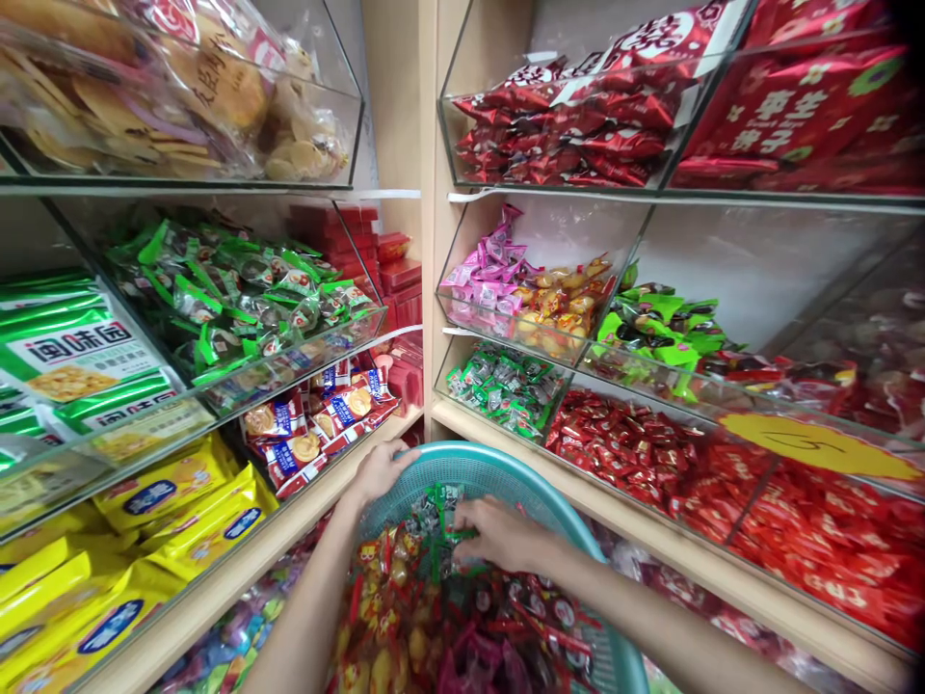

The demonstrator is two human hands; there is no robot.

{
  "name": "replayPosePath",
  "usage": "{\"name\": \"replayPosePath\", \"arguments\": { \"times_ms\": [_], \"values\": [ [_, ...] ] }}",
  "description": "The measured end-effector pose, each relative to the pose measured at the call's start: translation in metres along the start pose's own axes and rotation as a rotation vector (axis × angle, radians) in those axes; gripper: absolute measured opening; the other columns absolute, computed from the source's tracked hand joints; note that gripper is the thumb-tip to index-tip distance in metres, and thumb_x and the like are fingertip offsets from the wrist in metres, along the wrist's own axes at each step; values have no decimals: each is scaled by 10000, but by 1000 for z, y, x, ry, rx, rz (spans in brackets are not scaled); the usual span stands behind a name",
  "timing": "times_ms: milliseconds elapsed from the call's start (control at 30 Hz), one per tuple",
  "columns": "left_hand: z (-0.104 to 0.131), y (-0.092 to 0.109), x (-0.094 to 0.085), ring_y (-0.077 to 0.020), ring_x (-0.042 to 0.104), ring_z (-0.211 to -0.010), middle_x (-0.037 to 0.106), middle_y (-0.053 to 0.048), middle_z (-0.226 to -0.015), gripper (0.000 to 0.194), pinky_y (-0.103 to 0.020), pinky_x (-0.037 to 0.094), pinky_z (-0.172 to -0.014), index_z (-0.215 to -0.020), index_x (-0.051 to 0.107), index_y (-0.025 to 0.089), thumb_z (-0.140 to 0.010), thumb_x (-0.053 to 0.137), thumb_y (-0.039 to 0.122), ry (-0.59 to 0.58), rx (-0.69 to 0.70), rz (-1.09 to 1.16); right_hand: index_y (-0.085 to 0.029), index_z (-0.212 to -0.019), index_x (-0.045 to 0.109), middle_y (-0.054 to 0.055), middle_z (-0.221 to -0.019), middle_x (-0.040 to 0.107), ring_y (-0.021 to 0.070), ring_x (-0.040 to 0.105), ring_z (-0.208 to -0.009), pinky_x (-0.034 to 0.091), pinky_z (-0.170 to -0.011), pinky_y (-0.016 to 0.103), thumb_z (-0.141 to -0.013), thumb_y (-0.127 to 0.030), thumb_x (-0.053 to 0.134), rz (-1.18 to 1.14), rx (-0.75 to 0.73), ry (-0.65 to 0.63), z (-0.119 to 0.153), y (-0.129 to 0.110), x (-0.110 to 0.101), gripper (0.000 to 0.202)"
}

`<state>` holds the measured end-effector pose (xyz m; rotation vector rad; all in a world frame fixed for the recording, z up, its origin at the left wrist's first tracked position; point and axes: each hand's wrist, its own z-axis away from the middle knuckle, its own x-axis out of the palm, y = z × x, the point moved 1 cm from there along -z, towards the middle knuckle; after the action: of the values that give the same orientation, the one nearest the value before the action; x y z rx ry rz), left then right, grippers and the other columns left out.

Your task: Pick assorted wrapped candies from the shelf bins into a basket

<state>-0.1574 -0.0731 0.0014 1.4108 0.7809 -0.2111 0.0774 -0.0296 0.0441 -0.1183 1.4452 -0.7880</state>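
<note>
A teal plastic basket (506, 455) stands low in the corner between the two shelf units. My left hand (383, 469) is closed over its back left rim. Inside the basket, my right hand (495, 535) has its fingers curled in at small green and silver wrapped candies (438, 506). Part of those candies is hidden by the fingers. Nearer me lie yellow snacks in clear and red wrappers (394, 622). Beside them are dark red packets (541, 607) and a purple wrapped bundle (481, 665).
Clear bins line both shelf units. Green and silver candies (506, 386) and red candies (621, 443) fill bins just behind the basket. On the left are yellow packets (180, 511) and blue-and-red biscuit packs (310, 434). A yellow price tag (824, 445) hangs at right.
</note>
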Motion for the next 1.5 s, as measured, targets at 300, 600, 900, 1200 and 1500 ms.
{"name": "replayPosePath", "arguments": {
  "times_ms": [300,600,900,1200,1500],
  "values": [
    [-3,-5,3,-93,446,-595,533,44,-608,457,-198,332,-549,-666,595,163,-723,479,601,-26,4,-24,-205,-970,632,58,-941,674,221,619,-875,405,-671,262,-782,-360,610,212,59,-83,9,-10,17,244],
    [-4,-3,2,-98,463,-612,539,40,-621,452,-205,350,-570,-679,608,161,-730,476,590,-43,33,-22,-149,-948,589,118,-952,621,238,505,-942,348,-793,345,-906,-231,368,628,167,441,-3,3,-96,239],
    [-2,1,0,-108,469,-616,561,32,-595,463,-210,364,-579,-643,622,164,-659,524,616,-10,-10,32,-183,-798,689,116,-791,700,272,529,-918,177,-957,496,-838,-96,399,813,351,362,-19,40,-99,306],
    [-2,-2,1,-99,454,-597,546,37,-606,438,-205,337,-550,-659,610,163,-692,512,589,-32,-3,7,-168,-891,650,126,-833,678,264,504,-905,163,-949,485,-887,-202,387,737,281,478,0,20,-110,265],
    [-2,-3,1,-97,443,-586,531,41,-585,443,-210,335,-548,-633,603,161,-679,516,594,-8,12,-8,-219,-844,622,20,-771,657,184,556,-837,313,-754,293,-860,-377,497,213,77,179,28,-8,-40,202]
  ]
}}
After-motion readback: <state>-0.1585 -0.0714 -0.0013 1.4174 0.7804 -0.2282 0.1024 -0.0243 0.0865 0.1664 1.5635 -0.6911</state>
